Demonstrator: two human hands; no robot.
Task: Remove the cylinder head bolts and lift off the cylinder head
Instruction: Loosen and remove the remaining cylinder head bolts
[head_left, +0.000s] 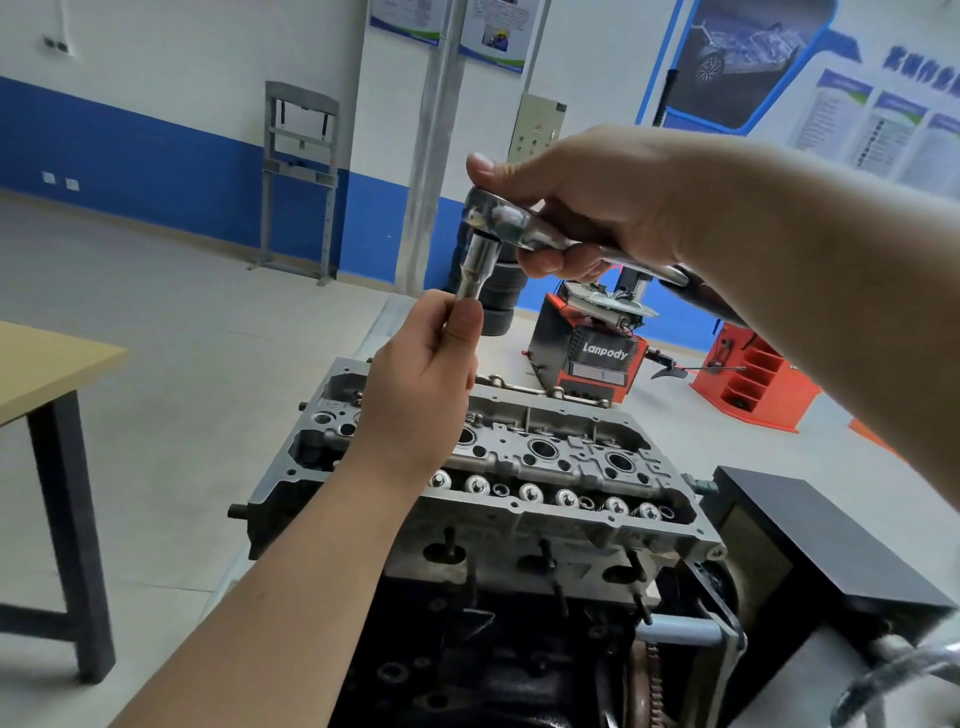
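Below you the dark, oily engine block (483, 660) sits on its stand, and the grey cast-aluminium cylinder head (524, 467) is seated on top of it, flush all round as far as you can see, so the lift-off has not happened. The valve gear is bare: a row of round silver valve tops runs along the near side and 3 large round wells show down the middle. Whether any head bolts are already out cannot be told, since the bolt holes are too small and shadowed to read.

Your right hand (602, 208) is clenched round the long chrome ratchet wrench (524, 228) just behind its head, thumb laid over the top, holding it up well above the engine. Your left hand (431, 374) pinches the lower end of the short chrome socket (475, 267) that hangs from the ratchet's drive.

You look to be fitting or adjusting the tool, not turning a bolt. Judged from this, most of the job is left: seat the socket, break each bolt loose, draw them, then lift the head.
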